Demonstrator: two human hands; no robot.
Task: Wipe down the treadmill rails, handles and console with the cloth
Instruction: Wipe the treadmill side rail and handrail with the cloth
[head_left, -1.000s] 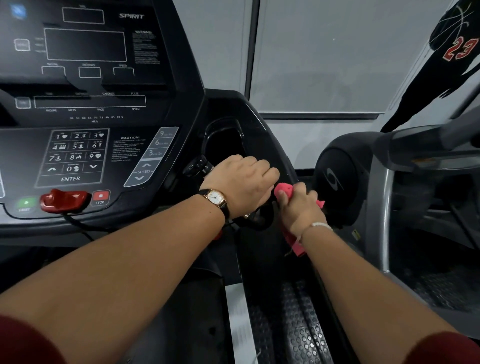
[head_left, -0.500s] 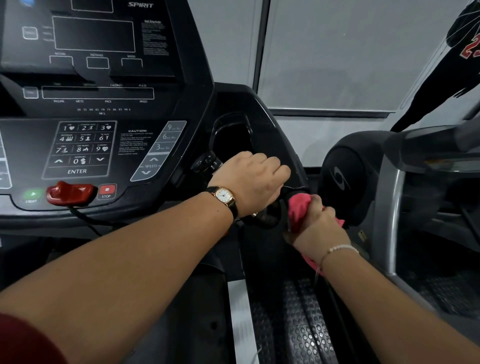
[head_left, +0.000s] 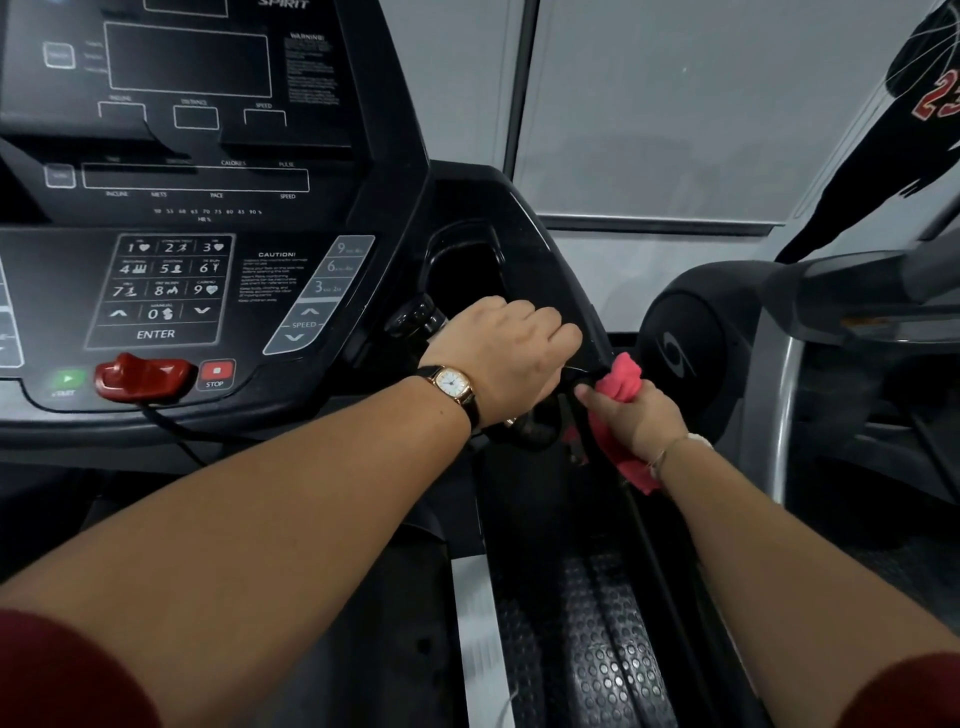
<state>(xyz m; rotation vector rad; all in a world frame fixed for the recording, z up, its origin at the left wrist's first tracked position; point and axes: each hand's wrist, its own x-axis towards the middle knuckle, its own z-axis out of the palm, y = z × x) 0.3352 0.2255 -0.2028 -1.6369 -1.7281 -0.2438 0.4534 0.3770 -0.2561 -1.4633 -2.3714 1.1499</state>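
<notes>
Leftmost, the console (head_left: 208, 208) is a broad slab of smooth black plastic, tilted back, with dark rectangular display windows above and a flat keypad (head_left: 161, 291) of white numerals below. Along the console's lower edge sit a green start button (head_left: 67, 382), a glossy red safety key (head_left: 143, 376) with a black cord trailing under it, and a square red stop button (head_left: 216, 375). On the console's right side a slanted strip of grey speed buttons (head_left: 317, 296) borders a deep, shiny, rounded cup holder (head_left: 462, 265).

Just below the console's right corner, the left hand (head_left: 506, 358) is closed knuckles-up over a short curved black handle (head_left: 530, 431), fingers curled round it. A gold, square-faced watch (head_left: 453, 383) on a black strap circles that wrist.

Further right of the console lies the cloth (head_left: 623, 379), a soft pink-red bundle bunched lengthwise. Its long axis follows the sloping black handrail (head_left: 597, 345): one crumpled end pokes up and away toward the wall, and the other tail hangs toward the person beneath the wrist. The right hand (head_left: 636, 423) grips it in a fist against the handrail, thumb pointing left; whether the cloth wraps fully round cannot be told. A thin bracelet (head_left: 662, 457) sits on that wrist.

Below the console's right side runs a studded rubber side step (head_left: 597, 623). Far right of the console stands a neighbouring machine (head_left: 680, 348) with a matte, rounded grey housing.
</notes>
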